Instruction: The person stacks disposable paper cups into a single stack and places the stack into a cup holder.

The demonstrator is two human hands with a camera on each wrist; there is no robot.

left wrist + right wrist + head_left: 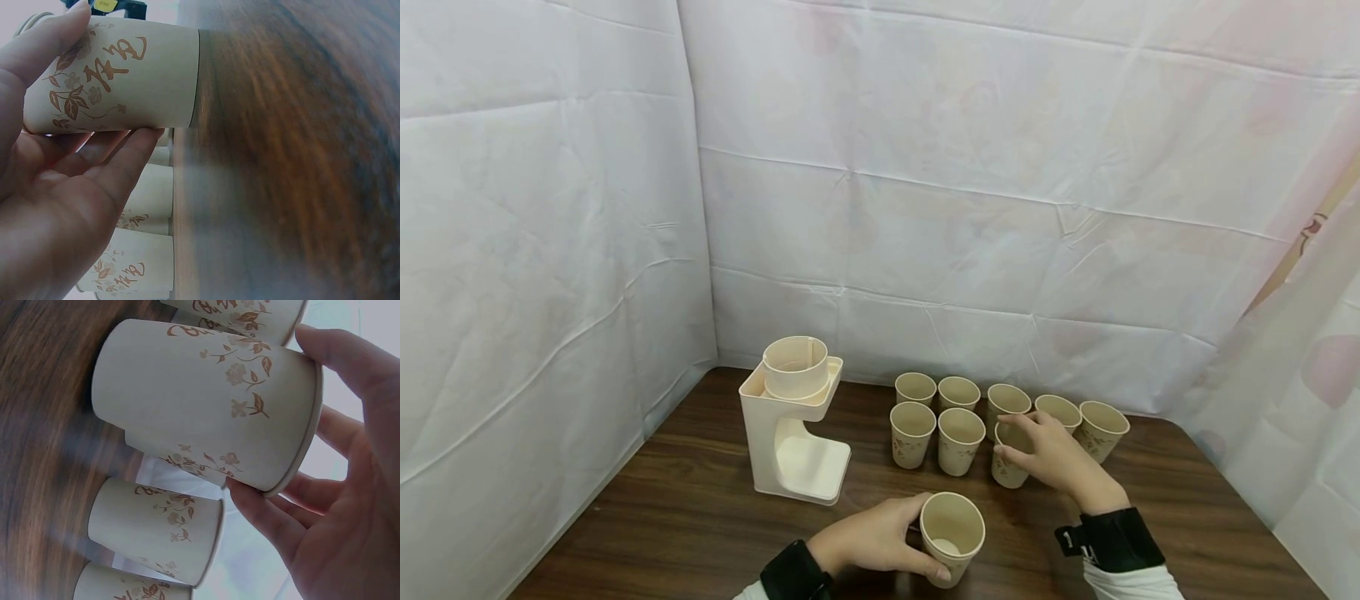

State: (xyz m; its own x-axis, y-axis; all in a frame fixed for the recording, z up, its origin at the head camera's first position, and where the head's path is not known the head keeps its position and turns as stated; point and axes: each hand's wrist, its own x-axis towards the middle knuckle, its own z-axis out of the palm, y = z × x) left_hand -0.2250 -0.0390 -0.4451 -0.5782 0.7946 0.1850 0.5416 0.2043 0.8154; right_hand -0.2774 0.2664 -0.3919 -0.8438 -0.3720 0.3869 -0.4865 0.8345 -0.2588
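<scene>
My left hand (880, 535) grips a beige paper cup (952, 533) near the front of the table, thumb on the near side and fingers around the far side. In the left wrist view this paper cup (150, 78) shows brown flowers and lettering, its base close to the wood. Further back on the right, my right hand (1060, 458) holds another paper cup (1009, 477) at its rim between thumb and fingers. The right wrist view shows that floral paper cup (194, 400) with fingertips right at the rim.
Several matching paper cups (957, 450) stand upright in two rows at the back right. Left of them is a cream stand (765, 442) with a round open cylinder (796, 383) on top. White curtains (925, 208) border the dark wooden table (685, 508).
</scene>
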